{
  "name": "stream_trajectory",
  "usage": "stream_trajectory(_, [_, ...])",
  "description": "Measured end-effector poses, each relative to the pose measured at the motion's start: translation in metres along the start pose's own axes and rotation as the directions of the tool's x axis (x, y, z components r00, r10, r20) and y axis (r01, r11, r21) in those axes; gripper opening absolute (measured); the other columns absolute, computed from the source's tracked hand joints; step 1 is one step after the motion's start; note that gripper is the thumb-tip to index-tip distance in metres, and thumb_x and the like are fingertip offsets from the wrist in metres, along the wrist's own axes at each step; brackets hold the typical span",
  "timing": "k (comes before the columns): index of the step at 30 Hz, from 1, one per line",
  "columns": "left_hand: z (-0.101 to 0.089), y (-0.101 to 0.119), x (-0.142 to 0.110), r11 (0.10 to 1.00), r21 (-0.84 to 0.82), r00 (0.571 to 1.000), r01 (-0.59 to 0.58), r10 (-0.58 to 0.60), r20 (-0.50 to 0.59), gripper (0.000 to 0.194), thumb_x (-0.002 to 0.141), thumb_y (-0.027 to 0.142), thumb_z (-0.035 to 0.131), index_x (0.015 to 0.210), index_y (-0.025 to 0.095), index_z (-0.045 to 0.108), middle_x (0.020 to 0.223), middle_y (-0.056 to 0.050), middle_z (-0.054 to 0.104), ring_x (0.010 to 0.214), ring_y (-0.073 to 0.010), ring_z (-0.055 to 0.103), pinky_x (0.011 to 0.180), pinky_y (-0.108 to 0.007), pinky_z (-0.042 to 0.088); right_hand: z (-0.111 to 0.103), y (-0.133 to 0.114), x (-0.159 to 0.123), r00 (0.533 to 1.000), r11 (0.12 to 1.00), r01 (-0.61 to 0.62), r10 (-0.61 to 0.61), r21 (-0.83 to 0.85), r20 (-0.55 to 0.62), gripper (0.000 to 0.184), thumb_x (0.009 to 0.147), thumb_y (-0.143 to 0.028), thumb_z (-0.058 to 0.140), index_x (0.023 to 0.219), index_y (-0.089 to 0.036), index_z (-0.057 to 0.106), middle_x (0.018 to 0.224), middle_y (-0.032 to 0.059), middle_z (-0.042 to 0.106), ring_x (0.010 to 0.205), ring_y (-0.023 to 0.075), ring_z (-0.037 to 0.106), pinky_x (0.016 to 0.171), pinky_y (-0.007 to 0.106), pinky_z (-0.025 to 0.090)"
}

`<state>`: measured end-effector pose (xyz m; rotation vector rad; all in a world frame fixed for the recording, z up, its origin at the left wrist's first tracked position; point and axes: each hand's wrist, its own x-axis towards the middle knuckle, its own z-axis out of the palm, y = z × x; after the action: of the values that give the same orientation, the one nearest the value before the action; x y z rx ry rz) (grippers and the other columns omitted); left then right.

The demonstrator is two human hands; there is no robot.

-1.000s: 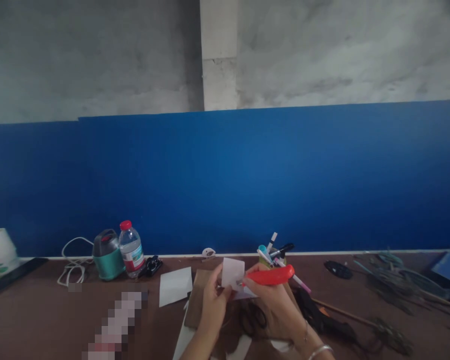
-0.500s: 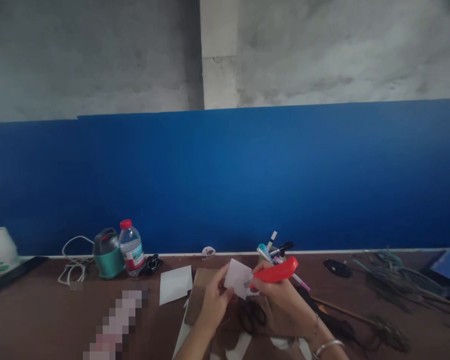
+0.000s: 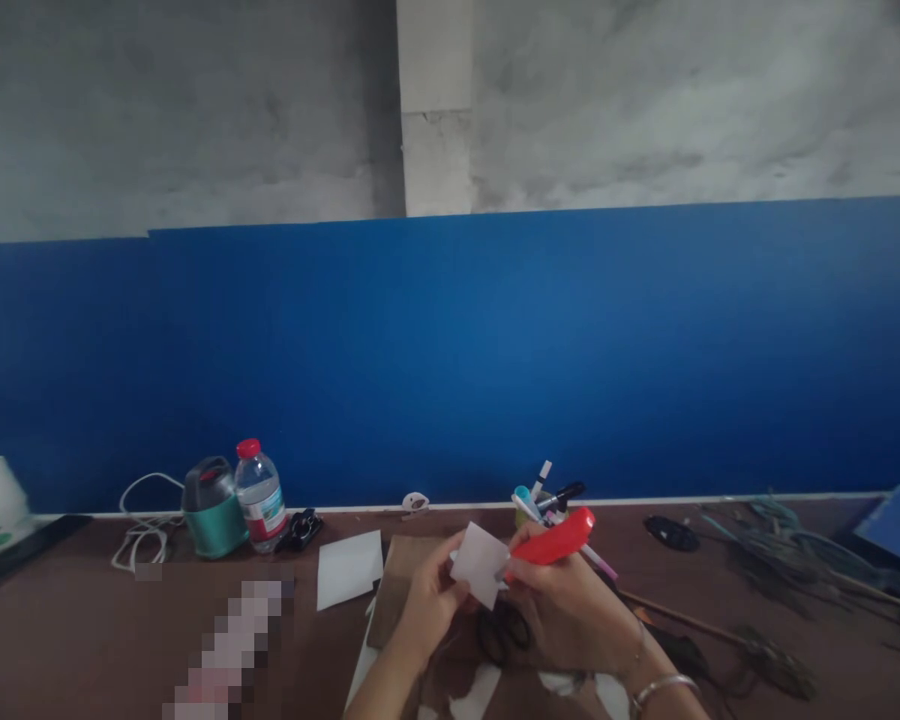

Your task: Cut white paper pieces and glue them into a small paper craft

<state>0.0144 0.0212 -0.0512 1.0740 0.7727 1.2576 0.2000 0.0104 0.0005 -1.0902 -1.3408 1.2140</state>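
My left hand (image 3: 436,600) pinches a small square piece of white paper (image 3: 480,565) by its left side, thumb in front. My right hand (image 3: 559,595) is closed around a red-handled tool (image 3: 555,541), whose working end meets the right edge of the paper. The fingers and paper partly hide that end, so its exact kind is unclear. Black-handled scissors (image 3: 504,632) lie on the table just below the paper. White paper scraps (image 3: 476,692) are scattered near my wrists. A brown board or folder (image 3: 397,570) lies beneath my left forearm.
A white sheet (image 3: 349,570) lies left of my hands. Behind my right hand stand several pens (image 3: 541,480). Further left are a water bottle (image 3: 261,500), a green-and-grey container (image 3: 215,515) and a white cable (image 3: 142,545). Dried stems (image 3: 780,660) lie at right.
The paper has turned and dropped slightly between my hands, with the red-handled tool still at its right edge. The view has shifted a little; both grips are kept.
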Motion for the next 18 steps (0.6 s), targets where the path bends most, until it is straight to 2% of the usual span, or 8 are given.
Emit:
stream_trajectory(6, [-0.007, -0.009, 0.004, 0.999, 0.006, 0.999, 0.031, -0.031, 0.030, 0.064, 0.060, 0.022, 0.075, 0.123, 0.019, 0.064, 0.098, -0.010, 0.071, 0.068, -0.0184, 0.062, 0.054, -0.026, 0.051, -0.007, -0.002, 0.001, 1.000, 0.999, 0.009, -0.008, -0.035, 0.030, 0.009, 0.070, -0.026, 0.065, 0.066, -0.021, 0.058, 0.058, -0.0009, 0.065, 0.051, 0.0147, 0.059, 0.051, 0.026, 0.045])
stream_trajectory(8, [-0.012, -0.010, 0.006, 0.999, 0.032, 0.999, 0.032, -0.032, 0.025, 0.066, 0.060, 0.021, 0.073, 0.124, 0.018, 0.063, 0.099, -0.010, 0.070, 0.067, -0.0177, 0.061, 0.053, -0.026, 0.050, -0.017, 0.000, 0.004, 0.999, 0.999, 0.027, -0.028, -0.042, -0.032, 0.018, 0.069, -0.031, 0.070, 0.066, -0.021, 0.055, 0.054, -0.0014, 0.064, 0.049, 0.0144, 0.058, 0.049, 0.025, 0.044])
stream_trajectory(10, [-0.017, -0.010, 0.007, 0.998, 0.054, 1.000, 0.026, -0.026, 0.000, 0.067, 0.060, 0.020, 0.071, 0.126, 0.017, 0.061, 0.104, -0.010, 0.069, 0.068, -0.0175, 0.060, 0.053, -0.026, 0.050, -0.029, 0.002, 0.008, 0.988, 0.999, 0.041, -0.045, -0.027, -0.146, 0.029, 0.062, -0.036, 0.076, 0.065, -0.022, 0.052, 0.049, -0.0027, 0.063, 0.044, 0.0139, 0.056, 0.047, 0.025, 0.043])
stream_trajectory(11, [-0.018, -0.009, 0.007, 0.998, 0.062, 1.000, 0.024, -0.023, -0.016, 0.067, 0.061, 0.020, 0.070, 0.128, 0.016, 0.060, 0.106, -0.010, 0.068, 0.069, -0.0173, 0.060, 0.054, -0.026, 0.051, -0.035, 0.003, 0.010, 0.973, 0.999, 0.038, -0.042, -0.024, -0.225, 0.031, 0.062, -0.039, 0.077, 0.067, -0.022, 0.052, 0.050, -0.0019, 0.064, 0.043, 0.0145, 0.056, 0.045, 0.025, 0.042])
stream_trajectory(13, [-0.020, -0.008, 0.008, 0.997, 0.072, 0.998, 0.025, -0.021, -0.053, 0.069, 0.063, 0.021, 0.068, 0.131, 0.016, 0.057, 0.106, -0.010, 0.068, 0.067, -0.0163, 0.060, 0.056, -0.027, 0.051, -0.039, 0.002, 0.013, 0.951, 0.998, 0.045, -0.056, -0.043, -0.304, 0.032, 0.064, -0.043, 0.076, 0.068, -0.021, 0.053, 0.047, -0.0012, 0.063, 0.041, 0.0146, 0.055, 0.043, 0.024, 0.040])
stream_trajectory(15, [-0.019, -0.008, 0.008, 0.996, 0.083, 0.996, 0.029, -0.022, -0.087, 0.071, 0.063, 0.022, 0.068, 0.132, 0.014, 0.055, 0.101, -0.010, 0.068, 0.065, -0.0159, 0.060, 0.057, -0.027, 0.051, -0.033, 0.001, 0.014, 0.937, 0.997, 0.071, -0.080, -0.038, -0.340, 0.031, 0.066, -0.044, 0.075, 0.070, -0.021, 0.055, 0.045, -0.0018, 0.061, 0.040, 0.0143, 0.053, 0.042, 0.025, 0.038])
stream_trajectory(18, [-0.015, -0.009, 0.008, 0.996, 0.093, 0.993, 0.015, -0.003, -0.120, 0.070, 0.063, 0.025, 0.068, 0.131, 0.014, 0.053, 0.098, -0.010, 0.068, 0.069, -0.0186, 0.062, 0.057, -0.028, 0.052, -0.009, 0.002, 0.013, 0.911, 0.995, 0.098, -0.094, -0.010, -0.402, 0.027, 0.069, -0.044, 0.072, 0.078, -0.021, 0.061, 0.042, -0.0043, 0.057, 0.039, 0.0151, 0.052, 0.041, 0.026, 0.039])
